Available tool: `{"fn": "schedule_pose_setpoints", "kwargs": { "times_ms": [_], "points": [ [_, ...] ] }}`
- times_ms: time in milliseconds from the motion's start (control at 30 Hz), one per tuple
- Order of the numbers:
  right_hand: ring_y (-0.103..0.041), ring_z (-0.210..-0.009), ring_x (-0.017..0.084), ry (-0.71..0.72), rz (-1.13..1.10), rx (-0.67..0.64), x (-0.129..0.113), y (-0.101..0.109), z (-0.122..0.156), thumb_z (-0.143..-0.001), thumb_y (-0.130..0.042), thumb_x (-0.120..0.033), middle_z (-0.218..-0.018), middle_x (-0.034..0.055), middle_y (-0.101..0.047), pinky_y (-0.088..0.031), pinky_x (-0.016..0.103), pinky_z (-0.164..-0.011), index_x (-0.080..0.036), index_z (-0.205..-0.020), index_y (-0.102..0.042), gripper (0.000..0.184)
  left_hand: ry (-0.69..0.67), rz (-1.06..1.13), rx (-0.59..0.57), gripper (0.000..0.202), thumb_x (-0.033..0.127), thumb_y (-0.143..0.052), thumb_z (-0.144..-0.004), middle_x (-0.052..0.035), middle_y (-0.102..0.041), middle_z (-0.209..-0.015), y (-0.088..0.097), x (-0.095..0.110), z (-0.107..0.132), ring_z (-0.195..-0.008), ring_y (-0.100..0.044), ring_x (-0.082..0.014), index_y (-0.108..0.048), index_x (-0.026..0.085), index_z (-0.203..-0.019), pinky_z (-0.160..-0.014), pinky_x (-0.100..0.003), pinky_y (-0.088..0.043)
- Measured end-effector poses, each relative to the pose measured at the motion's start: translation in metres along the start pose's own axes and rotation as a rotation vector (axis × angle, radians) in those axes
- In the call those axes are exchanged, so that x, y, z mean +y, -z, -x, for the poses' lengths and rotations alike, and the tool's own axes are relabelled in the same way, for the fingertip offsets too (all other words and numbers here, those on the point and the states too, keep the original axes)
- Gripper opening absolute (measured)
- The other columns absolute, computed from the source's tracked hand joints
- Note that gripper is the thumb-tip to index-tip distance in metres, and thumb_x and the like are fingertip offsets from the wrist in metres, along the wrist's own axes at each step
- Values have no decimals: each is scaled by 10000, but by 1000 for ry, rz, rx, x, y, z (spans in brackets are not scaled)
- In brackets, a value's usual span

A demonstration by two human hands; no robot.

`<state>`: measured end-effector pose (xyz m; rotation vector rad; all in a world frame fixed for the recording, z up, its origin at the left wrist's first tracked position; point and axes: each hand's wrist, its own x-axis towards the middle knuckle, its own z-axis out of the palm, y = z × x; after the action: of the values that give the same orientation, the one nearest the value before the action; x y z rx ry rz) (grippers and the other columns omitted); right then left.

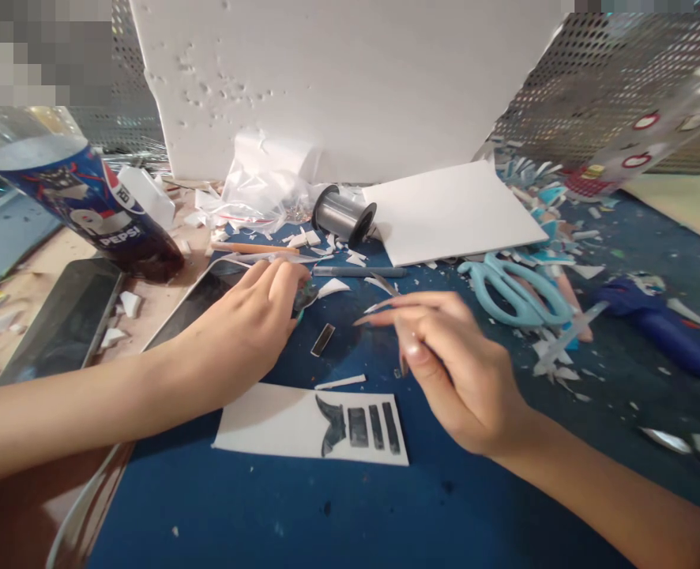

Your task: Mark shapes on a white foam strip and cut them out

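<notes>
My left hand (255, 316) curls over the mat, its fingers closed around a small dark thing with a teal edge (306, 295), mostly hidden. My right hand (462, 371) hovers to the right, fingers stretched forward and partly bent, with nothing plainly held. Its fingertips are near a thin pointed blade-like piece (384, 284). Between the hands lies a small dark rectangle with pale edges (322, 340). Nearer to me are a thin white strip (341, 382) and a white foam board piece (267, 423) bearing a dark tail shape and several dark bars.
Light blue scissors (516, 292), a grey pen-like stick (359, 272), a spool (343, 216) and a white board (457, 213) lie beyond my hands. A Pepsi cup (98, 209) and a dark phone (62, 316) are left. A blue-handled tool (664, 324) lies right, among scraps.
</notes>
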<state>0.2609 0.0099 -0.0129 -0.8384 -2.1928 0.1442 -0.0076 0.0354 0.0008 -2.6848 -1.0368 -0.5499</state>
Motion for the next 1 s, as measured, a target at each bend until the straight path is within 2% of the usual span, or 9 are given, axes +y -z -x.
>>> {"fn": "schedule_pose_setpoints", "kwargs": {
  "times_ms": [133,300,433,500,567,667,867,933,1000],
  "points": [
    [-595,-825,255,-80,475,140,22,8,1,-1010,-576,-176,-818,63,-681,-504,399,-760,-234,-895,-500,149,10,-13,-11,204,68,-413,-996,-129,-608,-1032,5,6,3,-1024,-652,-333,-518,139,-1156,-858,-478,-588],
    [-584,-872,332,-221,747,46,45,9,9,-1010,-493,-262,-935,156,-636,-480,480,-793,-192,-982,-524,82,-57,27,-40,132,106,-399,-1032,-118,-600,-971,12,18,5,-905,-641,-301,-521,126,-1077,-800,-453,-576],
    [-565,-885,336,-165,715,17,35,10,8,-1043,-480,-373,-975,172,-601,-503,482,-781,-157,-1063,-519,220,-148,99,-119,222,249,-378,-1087,-139,-648,-1041,24,37,12,-961,-670,-303,-534,99,-1137,-846,-434,-591],
    [-561,-867,328,-113,654,-52,28,10,7,-1048,-493,-386,-940,147,-587,-506,464,-750,-167,-1061,-507,220,-157,113,-172,357,413,-497,-1068,-174,-664,-1100,27,47,17,-1032,-677,-348,-522,76,-1183,-848,-459,-606],
    [-563,-856,329,-104,607,-122,25,8,9,-1040,-514,-371,-937,145,-578,-506,460,-723,-174,-1057,-502,198,-170,110,-197,472,483,-662,-983,-185,-674,-1135,26,53,20,-1039,-677,-368,-511,88,-1192,-821,-478,-618],
    [-562,-840,324,-162,544,-136,29,3,14,-1022,-530,-297,-944,148,-565,-512,458,-710,-189,-1028,-495,113,-180,98,-178,463,381,-766,-912,-179,-675,-1149,19,53,21,-990,-668,-350,-510,103,-1180,-776,-475,-617],
    [-601,-878,298,-207,466,-86,44,-4,20,-1030,-488,-234,-927,121,-565,-538,424,-739,-204,-1044,-480,35,-90,33,-115,321,205,-661,-951,-198,-646,-1104,8,50,25,-956,-624,-376,-535,69,-1213,-767,-521,-574],
    [-606,-843,278,-213,448,-84,46,-2,18,-1033,-474,-215,-895,105,-566,-535,401,-715,-209,-1028,-480,10,-67,31,-93,309,226,-582,-1004,-234,-632,-1179,5,55,32,-1049,-609,-410,-540,62,-1262,-823,-547,-554],
    [-607,-801,260,-215,432,-88,46,3,16,-1035,-465,-201,-880,97,-569,-526,384,-680,-214,-1009,-477,32,-64,53,-92,396,329,-473,-1076,-285,-571,-1369,3,60,41,-1261,-540,-463,-522,66,-1368,-949,-614,-507]
  ]
}}
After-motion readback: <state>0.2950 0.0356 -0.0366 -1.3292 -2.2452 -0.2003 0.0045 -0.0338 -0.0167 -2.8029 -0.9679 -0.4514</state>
